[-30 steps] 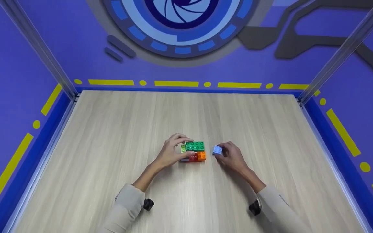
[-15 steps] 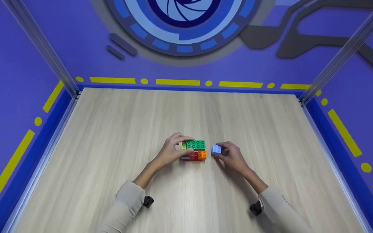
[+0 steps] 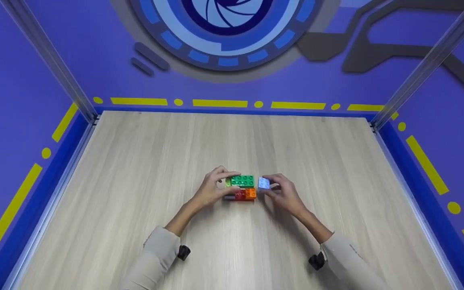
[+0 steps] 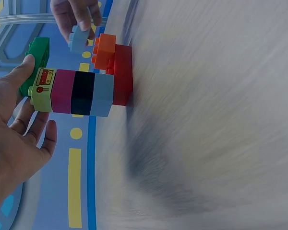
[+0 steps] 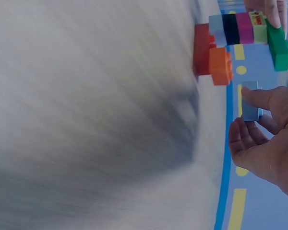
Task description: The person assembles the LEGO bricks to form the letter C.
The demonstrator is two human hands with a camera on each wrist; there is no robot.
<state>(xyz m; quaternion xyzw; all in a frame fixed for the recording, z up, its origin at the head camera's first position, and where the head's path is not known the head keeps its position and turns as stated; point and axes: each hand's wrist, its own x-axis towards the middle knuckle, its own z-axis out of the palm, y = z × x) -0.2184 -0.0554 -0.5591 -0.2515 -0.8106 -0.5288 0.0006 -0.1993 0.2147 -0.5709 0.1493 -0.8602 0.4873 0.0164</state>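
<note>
My left hand (image 3: 210, 189) pinches the long green brick (image 3: 243, 181) between thumb and fingers. This green brick tops a column and overhangs to the right. Beneath it, in the left wrist view, come a printed lime brick (image 4: 42, 91), a magenta brick (image 4: 63, 91), a black brick (image 4: 82, 93) and a light blue brick (image 4: 102, 95). The column rises from a red brick (image 4: 123, 76) on the table, and an orange brick (image 4: 104, 51) sits at its right end. My right hand (image 3: 286, 194) pinches another light blue brick (image 3: 264, 183), just right of the green one and above table height.
The wooden tabletop (image 3: 155, 153) spreads around the bricks. Purple-blue panels with yellow markings enclose it behind and at both sides, with metal posts at the back corners. Each sleeve carries a small black device (image 3: 317, 261) near the wrist.
My right hand has moved left with the light blue brick, narrowing the gap to the green brick. The left hand and the brick structure stay in place.
</note>
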